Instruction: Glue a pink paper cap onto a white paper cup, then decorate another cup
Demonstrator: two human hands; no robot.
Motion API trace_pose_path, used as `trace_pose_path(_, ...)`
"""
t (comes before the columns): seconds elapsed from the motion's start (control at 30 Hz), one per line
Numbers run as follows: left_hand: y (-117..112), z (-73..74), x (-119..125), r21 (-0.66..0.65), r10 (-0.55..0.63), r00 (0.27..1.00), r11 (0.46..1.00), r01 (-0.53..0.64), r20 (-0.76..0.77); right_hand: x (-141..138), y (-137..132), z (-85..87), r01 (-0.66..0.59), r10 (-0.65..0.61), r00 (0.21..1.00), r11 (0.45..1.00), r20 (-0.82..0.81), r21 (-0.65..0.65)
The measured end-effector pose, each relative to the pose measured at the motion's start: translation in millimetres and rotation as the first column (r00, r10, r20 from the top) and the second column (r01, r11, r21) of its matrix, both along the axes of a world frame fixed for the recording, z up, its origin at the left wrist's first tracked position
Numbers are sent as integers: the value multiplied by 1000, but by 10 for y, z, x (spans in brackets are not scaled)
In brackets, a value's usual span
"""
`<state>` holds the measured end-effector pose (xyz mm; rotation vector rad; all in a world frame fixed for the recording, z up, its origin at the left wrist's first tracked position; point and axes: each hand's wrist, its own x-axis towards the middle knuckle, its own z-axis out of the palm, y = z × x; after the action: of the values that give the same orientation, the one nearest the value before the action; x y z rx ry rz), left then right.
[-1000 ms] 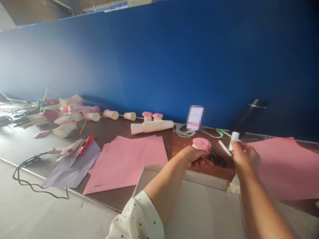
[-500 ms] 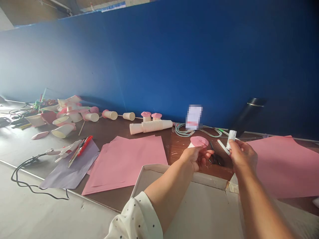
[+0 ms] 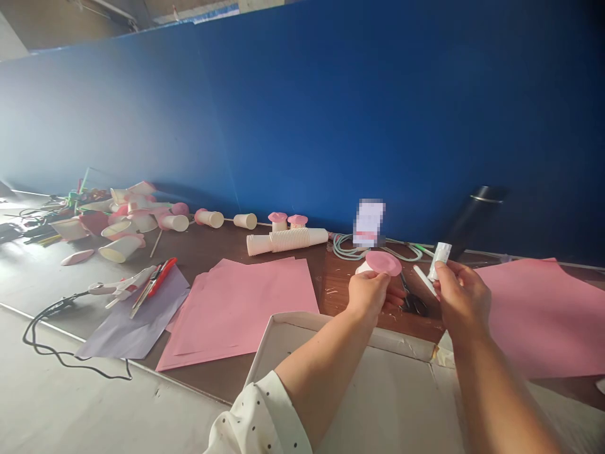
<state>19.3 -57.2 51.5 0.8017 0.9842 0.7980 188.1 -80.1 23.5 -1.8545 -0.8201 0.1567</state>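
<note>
My left hand (image 3: pixel 371 293) is closed around a small white paper cup whose top is covered by a pink paper disc (image 3: pixel 383 262); it holds the cup just above the brown table. My right hand (image 3: pixel 460 295) grips a white glue stick (image 3: pixel 439 260) upright, a little right of the cup. Black scissors (image 3: pixel 412 299) and a white cap or stick (image 3: pixel 423 280) lie on the table between the two hands.
Pink paper sheets (image 3: pixel 246 302) lie left, another pink sheet (image 3: pixel 543 315) right. A white shallow box (image 3: pixel 340 378) sits in front of me. A stack of paper cups (image 3: pixel 287 240), finished pink-topped cups (image 3: pixel 288 221), a glue gun (image 3: pixel 118 288), red-handled scissors (image 3: pixel 154 284), a black flask (image 3: pixel 472 221) and a blue wall stand behind.
My left hand has lifted and turned the pink-topped cup upward. My right hand, with the glue stick, has risen slightly and stayed close by.
</note>
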Motion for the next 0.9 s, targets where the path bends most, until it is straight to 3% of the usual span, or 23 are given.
trace_pose_path(0.1, 20, -22, -10, 67, 29, 998, 997, -25, -54, -44, 9, 18, 41, -37, 997, 997, -69, 71)
trace_pose_path(0.3, 79, -46, -54, 51, 73, 997, 996, -73, -3, -31, 63, -52, -15, 23, 998, 990, -56, 139)
trace_pose_path(0.5, 57, 14, -84, 25, 58, 997, 998, -59, 49, -151, -12, 53, -32, 38, 998, 993, -54, 110)
trace_pose_path(0.6, 46, 39, -89, 45, 30, 998, 998, -33, 48, -214, -2, 72, -52, 69, 992, 986, -102, 161)
trace_pose_path(0.73, 50, 39, -82, 123, -1, 998, 992, -8, 68, -274, 43, 58, -123, 202, 959, 930, -201, 345)
trace_pose_path(0.9, 62, 26, -81, 180, -28, 995, 984, 10, 97, -337, 8, 126, -273, 376, 915, 846, -148, 459)
